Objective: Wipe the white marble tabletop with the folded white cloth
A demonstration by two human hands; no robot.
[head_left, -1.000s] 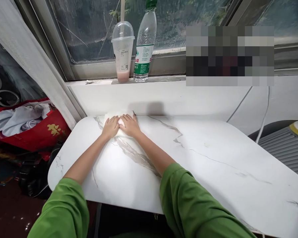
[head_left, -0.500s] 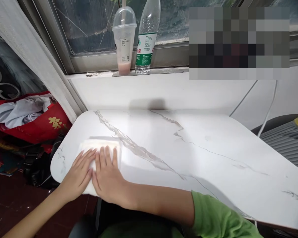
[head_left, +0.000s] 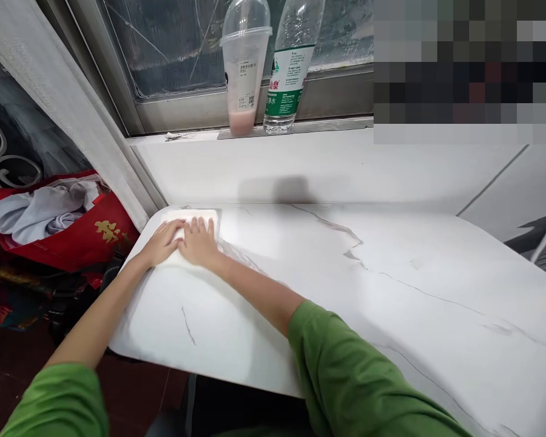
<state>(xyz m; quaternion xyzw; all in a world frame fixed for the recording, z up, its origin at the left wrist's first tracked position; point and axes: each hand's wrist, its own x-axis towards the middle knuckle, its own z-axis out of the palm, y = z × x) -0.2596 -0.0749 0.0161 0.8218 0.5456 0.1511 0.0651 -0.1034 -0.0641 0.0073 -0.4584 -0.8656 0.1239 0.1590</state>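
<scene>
My left hand (head_left: 162,244) lies flat on a white cloth (head_left: 188,214), its fingers stretched out. Beside it, my right hand (head_left: 199,244) presses on the same cloth with its palm down and fingers slightly spread. The thumbs nearly meet. The cloth rests near the far left corner of a white marble-patterned table (head_left: 300,273), close to the wall. Neither hand is closed around the cloth; much of it is hidden beneath them.
On the window sill stand a domed plastic cup (head_left: 243,73) with a little pink drink and a clear bottle (head_left: 290,85) with a green-and-white label. A red bag (head_left: 68,246) holding pale fabric sits left of the table. A white curtain (head_left: 68,91) hangs above it.
Both hands and the cloth have slid away from me, from the table's near left edge toward the wall. My arms are stretched further, and the view has shifted a little.
</scene>
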